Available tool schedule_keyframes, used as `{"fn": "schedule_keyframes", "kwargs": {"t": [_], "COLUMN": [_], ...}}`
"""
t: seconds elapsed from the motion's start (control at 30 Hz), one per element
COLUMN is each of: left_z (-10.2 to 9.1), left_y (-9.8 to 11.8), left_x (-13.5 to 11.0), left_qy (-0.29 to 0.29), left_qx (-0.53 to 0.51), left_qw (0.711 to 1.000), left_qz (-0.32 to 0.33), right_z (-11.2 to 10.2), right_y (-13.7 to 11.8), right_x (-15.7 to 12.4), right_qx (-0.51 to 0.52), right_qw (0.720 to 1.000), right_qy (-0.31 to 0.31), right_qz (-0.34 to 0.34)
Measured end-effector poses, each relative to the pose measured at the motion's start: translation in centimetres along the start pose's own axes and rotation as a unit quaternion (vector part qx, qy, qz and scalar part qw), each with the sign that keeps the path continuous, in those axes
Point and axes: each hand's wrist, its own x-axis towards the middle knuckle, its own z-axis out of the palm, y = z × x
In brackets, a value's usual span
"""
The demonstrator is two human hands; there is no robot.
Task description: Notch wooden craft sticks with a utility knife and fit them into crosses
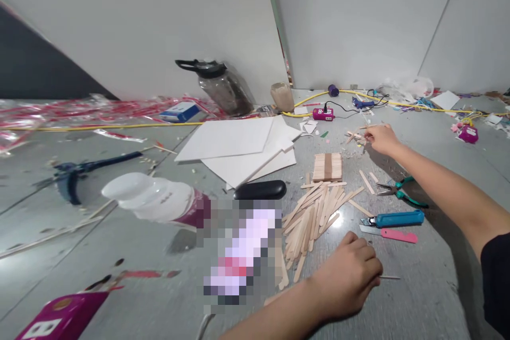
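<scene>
My left hand is closed near the front of the work surface, and a thin wooden stick juts out from its right side. Farther back, my right hand pinches a small craft stick piece among cut pieces; its fingertips partly hide what they grip. Between the hands lies a loose heap of craft sticks, with a banded bundle of craft sticks behind it. To the right are green-handled pliers, a blue utility knife and a pink-handled blade.
White boards lie back left, near a black case. A white bottle, a blurred-out screen and a magenta box are left. A dark jug, a yellow hose and scraps line the wall.
</scene>
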Motion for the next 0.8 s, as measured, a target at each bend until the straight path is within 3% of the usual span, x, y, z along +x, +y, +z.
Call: {"fn": "schedule_keyframes", "kwargs": {"t": [0.1, 0.2, 0.33, 0.47, 0.53, 0.6, 0.67, 0.8], "left_z": [0.0, -0.4, -1.1, -1.6, -1.7, -2.0, -2.4, -3.3], "left_y": [0.1, 0.0, -0.6, -1.1, -1.1, -1.1, -1.1, -1.1], "left_x": [0.1, 0.1, 0.2, 0.6, 0.8, 1.0, 1.2, 1.2], "left_qy": [0.020, 0.091, 0.208, 0.312, 0.353, 0.370, 0.385, 0.404], "left_qx": [-0.049, -0.163, -0.283, -0.389, -0.438, -0.472, -0.481, -0.457], "left_qw": [0.998, 0.979, 0.917, 0.827, 0.785, 0.766, 0.761, 0.777], "left_qz": [-0.018, -0.079, -0.190, -0.261, -0.259, -0.232, -0.203, -0.158], "right_z": [-0.9, -1.6, -1.8, -1.2, -1.0, -1.0, -1.1, -0.9], "right_y": [1.0, 1.4, -0.2, -4.6, -6.9, -8.8, -10.0, -10.8], "right_x": [-1.6, -4.4, -10.2, -16.9, -19.5, -21.3, -22.3, -22.9], "right_qx": [0.084, 0.187, 0.319, 0.413, 0.444, 0.473, 0.466, 0.447], "right_qw": [0.996, 0.980, 0.938, 0.897, 0.883, 0.866, 0.867, 0.872], "right_qy": [0.030, 0.066, 0.135, 0.155, 0.150, 0.153, 0.150, 0.137], "right_qz": [0.018, 0.025, 0.009, -0.021, -0.030, -0.058, -0.094, -0.147]}}
